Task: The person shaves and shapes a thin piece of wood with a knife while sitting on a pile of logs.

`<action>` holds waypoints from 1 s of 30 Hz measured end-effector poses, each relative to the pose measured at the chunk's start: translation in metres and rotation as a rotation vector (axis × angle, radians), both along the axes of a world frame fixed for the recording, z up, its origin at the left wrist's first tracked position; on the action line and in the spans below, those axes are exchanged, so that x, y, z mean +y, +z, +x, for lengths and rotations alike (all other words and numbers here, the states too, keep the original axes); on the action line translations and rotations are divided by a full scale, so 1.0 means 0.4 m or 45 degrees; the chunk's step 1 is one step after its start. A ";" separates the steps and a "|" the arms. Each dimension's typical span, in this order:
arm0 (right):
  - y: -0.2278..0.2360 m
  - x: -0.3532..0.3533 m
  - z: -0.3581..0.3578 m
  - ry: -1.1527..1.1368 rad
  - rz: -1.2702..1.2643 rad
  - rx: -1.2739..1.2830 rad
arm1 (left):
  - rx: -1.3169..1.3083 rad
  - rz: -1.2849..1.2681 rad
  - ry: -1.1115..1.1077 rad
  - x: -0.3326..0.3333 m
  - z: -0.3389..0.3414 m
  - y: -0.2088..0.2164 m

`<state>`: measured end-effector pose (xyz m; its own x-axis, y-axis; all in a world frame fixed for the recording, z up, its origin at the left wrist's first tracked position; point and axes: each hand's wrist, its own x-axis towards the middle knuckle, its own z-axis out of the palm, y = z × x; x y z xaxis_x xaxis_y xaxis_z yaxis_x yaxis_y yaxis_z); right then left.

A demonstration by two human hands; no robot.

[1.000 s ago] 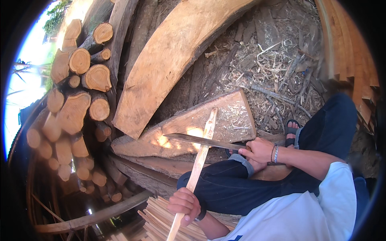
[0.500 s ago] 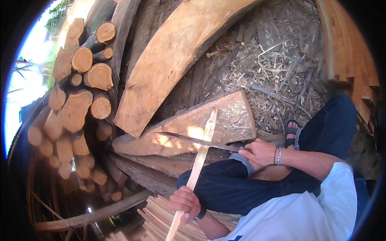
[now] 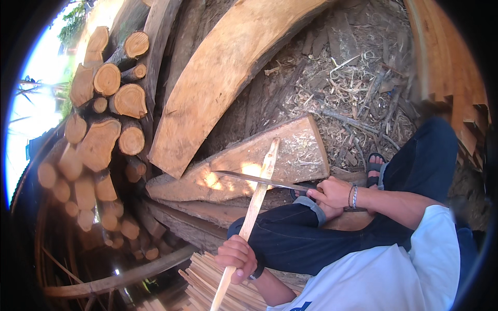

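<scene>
My left hand (image 3: 237, 258) is wrapped round the lower part of a long, pale wooden stick (image 3: 254, 210). The stick slants up and away, its far end over a thick wedge-shaped wooden slab (image 3: 298, 150). In my right hand (image 3: 333, 193) is the handle of a long knife (image 3: 236, 177), mostly hidden by the fingers. The blade points left and lies across the stick's upper half; whether its edge bites into the wood I cannot tell. Dappled sunlight falls on the slab near the blade.
Cut logs (image 3: 129, 100) are stacked at the left. A large curved plank (image 3: 218, 78) lies beyond the slab. Shavings and twigs (image 3: 353, 88) litter the ground at far right. Several pale sticks (image 3: 207, 282) lie in a pile by my left forearm. Brown boards (image 3: 446, 57) stand at the right edge.
The knife has shifted a little to the right across the stick, its tip now nearer to it. My left hand and the stick have hardly moved.
</scene>
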<state>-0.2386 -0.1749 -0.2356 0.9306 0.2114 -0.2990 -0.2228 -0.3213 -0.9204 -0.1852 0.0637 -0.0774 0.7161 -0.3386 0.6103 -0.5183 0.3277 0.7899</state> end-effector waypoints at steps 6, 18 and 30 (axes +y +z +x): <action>0.034 -0.015 0.004 0.015 0.007 -0.014 | 0.016 -0.055 0.054 0.030 -0.001 -0.011; 0.011 -0.013 0.006 -0.016 0.020 -0.067 | 0.010 -0.042 0.058 0.020 0.007 -0.006; 0.003 -0.021 0.021 0.010 -0.121 0.085 | -0.010 -0.029 0.058 0.011 0.009 -0.002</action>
<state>-0.2301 -0.1835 -0.2342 0.9065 0.1860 -0.3792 -0.2796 -0.4086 -0.8688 -0.1816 0.0679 -0.0780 0.7254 -0.2919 0.6233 -0.5394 0.3213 0.7783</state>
